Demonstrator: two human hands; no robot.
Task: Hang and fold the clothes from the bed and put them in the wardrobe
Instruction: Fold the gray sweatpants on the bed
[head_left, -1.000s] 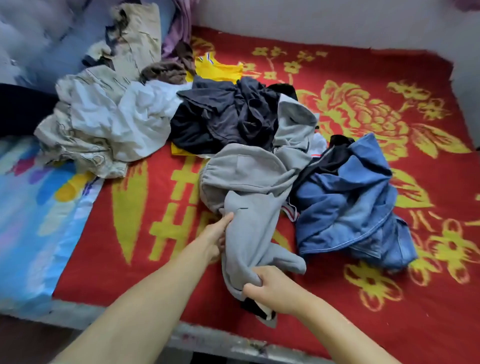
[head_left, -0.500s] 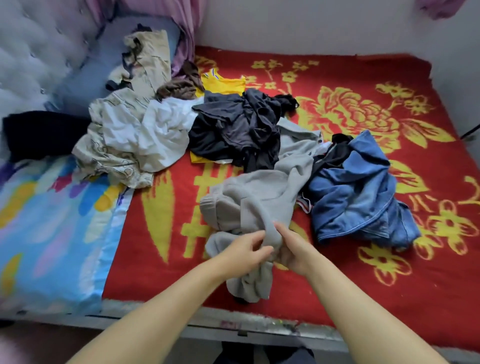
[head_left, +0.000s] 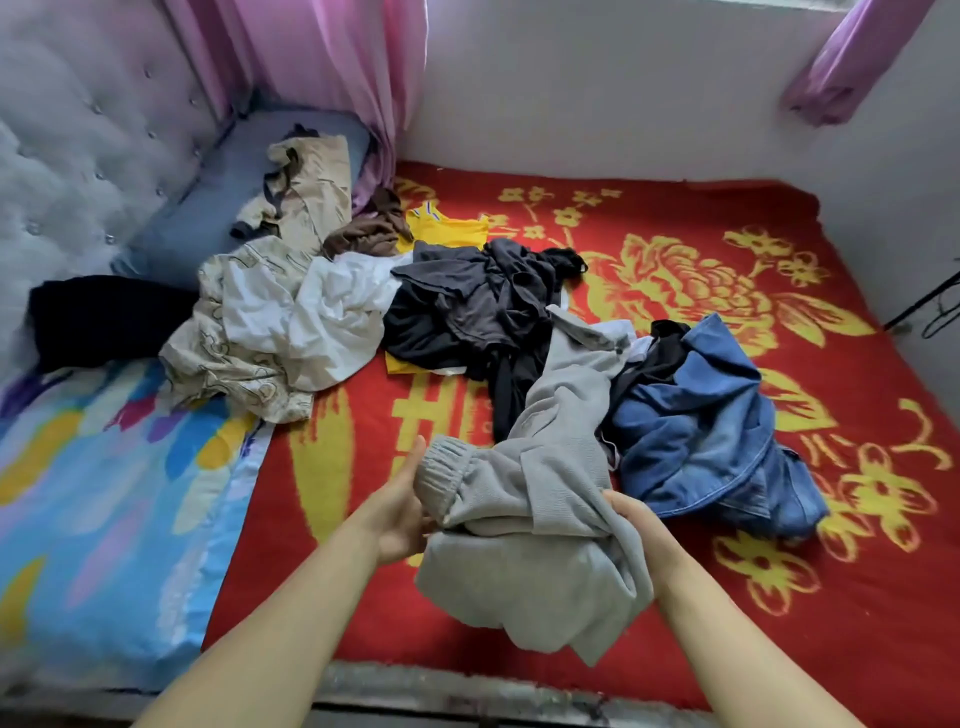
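Note:
A grey sweatshirt (head_left: 540, 525) hangs bunched between both hands above the near edge of the bed, its far end trailing back into the pile. My left hand (head_left: 397, 512) holds it from the left, just under a ribbed cuff. On the right side my right hand (head_left: 636, 525) grips a fold of the same garment. Behind lie a blue denim garment (head_left: 701, 431), a dark grey garment (head_left: 467, 306), a white garment (head_left: 332, 317), a cream patterned garment (head_left: 223, 353), a yellow top (head_left: 447, 231) and a brown piece (head_left: 369, 236).
The bed is covered by a red blanket with yellow flowers (head_left: 675, 291). A colourful pillow (head_left: 104, 493) lies at the left, with a black item (head_left: 98, 317) and a padded headboard (head_left: 78, 145) beyond. Pink curtains (head_left: 311, 67) hang at the back; white walls enclose the far and right sides.
Both hands have lifted the grey sweatshirt off the blanket and pulled it toward me, moving apart to its two sides. The view has tilted upward, showing more wall and curtain.

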